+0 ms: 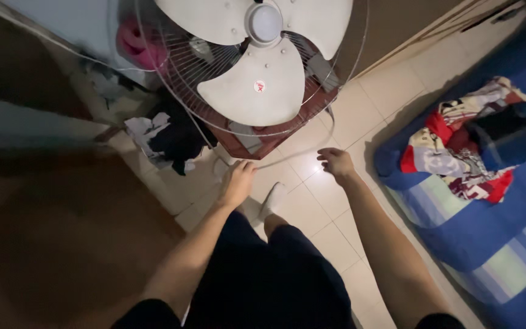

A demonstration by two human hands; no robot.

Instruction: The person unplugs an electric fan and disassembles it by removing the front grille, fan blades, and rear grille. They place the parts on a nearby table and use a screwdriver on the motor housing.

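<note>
With the fan guard ring (293,155) pinched in the left hand (237,183) and right hand (336,163), seemingly loose below the fan blades (257,67), the thin wire could slip and twist.

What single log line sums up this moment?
left hand: on thin wire guard ring | right hand: on ring | white three-blade fan: front uncovered
</note>
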